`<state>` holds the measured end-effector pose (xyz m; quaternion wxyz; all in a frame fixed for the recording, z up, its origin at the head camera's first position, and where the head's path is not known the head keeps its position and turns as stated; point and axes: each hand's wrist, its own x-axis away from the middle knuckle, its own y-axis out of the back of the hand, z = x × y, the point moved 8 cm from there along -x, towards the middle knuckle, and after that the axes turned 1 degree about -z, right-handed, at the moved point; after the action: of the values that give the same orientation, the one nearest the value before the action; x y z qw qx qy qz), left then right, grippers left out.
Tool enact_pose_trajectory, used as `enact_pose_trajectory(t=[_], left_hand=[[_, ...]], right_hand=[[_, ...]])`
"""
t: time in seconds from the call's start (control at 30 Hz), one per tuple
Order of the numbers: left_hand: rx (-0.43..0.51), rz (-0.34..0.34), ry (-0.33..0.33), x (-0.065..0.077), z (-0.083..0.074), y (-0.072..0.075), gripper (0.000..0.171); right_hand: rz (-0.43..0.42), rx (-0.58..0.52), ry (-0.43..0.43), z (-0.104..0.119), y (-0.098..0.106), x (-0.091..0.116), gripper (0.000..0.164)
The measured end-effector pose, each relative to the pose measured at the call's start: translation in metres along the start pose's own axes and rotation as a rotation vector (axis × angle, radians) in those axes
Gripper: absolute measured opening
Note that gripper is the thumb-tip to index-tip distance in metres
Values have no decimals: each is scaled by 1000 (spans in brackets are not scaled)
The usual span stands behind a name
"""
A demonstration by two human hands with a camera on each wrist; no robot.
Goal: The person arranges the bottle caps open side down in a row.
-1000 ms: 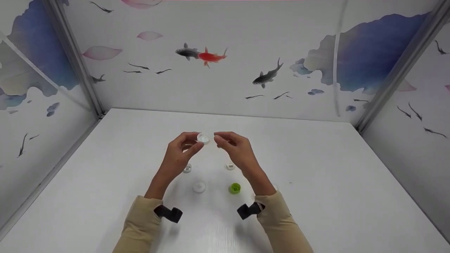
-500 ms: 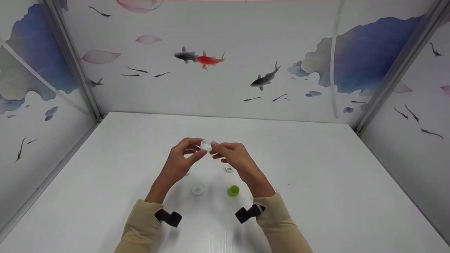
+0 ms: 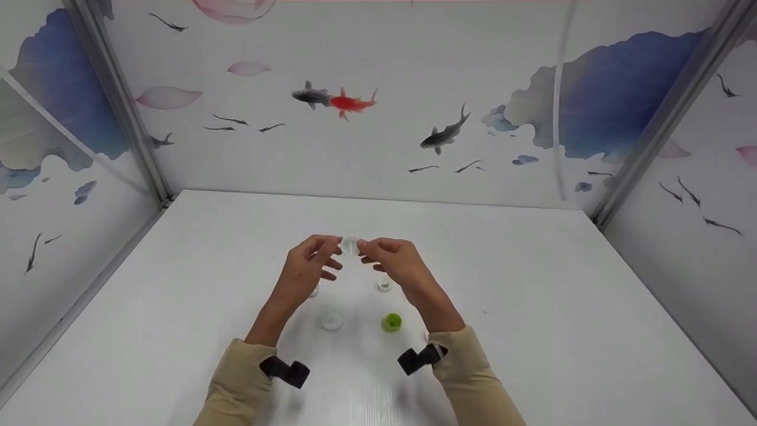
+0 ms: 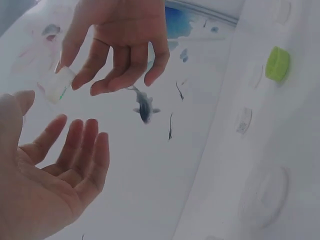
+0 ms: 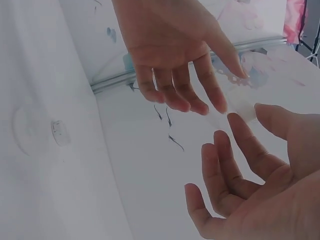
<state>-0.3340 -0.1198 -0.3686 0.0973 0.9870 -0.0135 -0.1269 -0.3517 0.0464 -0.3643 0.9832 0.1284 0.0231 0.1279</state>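
Raised over the table is a small clear round cap (image 3: 350,245), whose transparent wall is hard to make out in the right wrist view. My right hand (image 3: 393,257) pinches its edge between thumb and forefinger. Close on the cap's other side is my left hand (image 3: 304,263), its thumb and fingers parted in the left wrist view (image 4: 65,170) with nothing gripped between them. A green cap (image 3: 391,322) lies on the table below the hands, with a wider translucent white lid (image 3: 332,320) to its left.
Farther back on the white table (image 3: 532,307) lie a small white ring-like piece (image 3: 384,286) and another small round piece (image 3: 314,291), partly behind my left hand. A pale piece shows beside the right sleeve. Fish-patterned panels (image 3: 384,142) enclose the table.
My right hand has come in to the clear cap and pinched it. My left hand, which held the cap before, has let go of it. The cap has turned and moved slightly right.
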Motion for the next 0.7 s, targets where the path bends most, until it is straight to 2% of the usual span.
enact_pose_trajectory(t=[0.2, 0.33, 0.5, 0.7], left_hand=[[145, 44, 228, 4, 10, -7, 55], [210, 86, 347, 9, 15, -12, 58], [262, 135, 417, 13, 17, -17, 56], [319, 189, 438, 13, 18, -22, 54]], right_hand=[[-13, 32, 52, 5, 3, 1, 29], [-7, 66, 94, 7, 4, 1, 29], [31, 113, 173, 12, 3, 3, 28], [56, 141, 259, 16, 2, 4, 23]])
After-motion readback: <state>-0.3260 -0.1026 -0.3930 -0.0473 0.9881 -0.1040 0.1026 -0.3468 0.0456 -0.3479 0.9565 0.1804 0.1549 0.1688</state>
